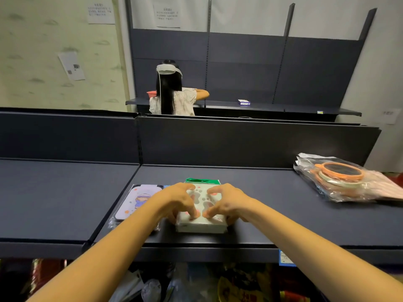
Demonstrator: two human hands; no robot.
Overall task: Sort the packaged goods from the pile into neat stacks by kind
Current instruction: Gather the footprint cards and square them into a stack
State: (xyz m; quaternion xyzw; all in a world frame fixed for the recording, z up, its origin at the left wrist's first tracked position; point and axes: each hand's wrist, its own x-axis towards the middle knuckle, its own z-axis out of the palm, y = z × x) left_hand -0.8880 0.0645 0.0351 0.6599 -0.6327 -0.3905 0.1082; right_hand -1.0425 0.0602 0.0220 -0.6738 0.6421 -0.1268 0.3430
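Both hands, left hand (178,200) and right hand (226,202), are clamping the white stack (200,223), squaring it; next, likely fetching from the bagged pile (349,179).

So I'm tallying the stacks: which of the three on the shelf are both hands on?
The middle stack, pale green-white; the left hand and right hand press its top. The lilac stack and the orange bagged one lie untouched.

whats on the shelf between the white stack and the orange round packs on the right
Nothing: in the head view, the dark shelf is bare between the white stack and the orange packs.
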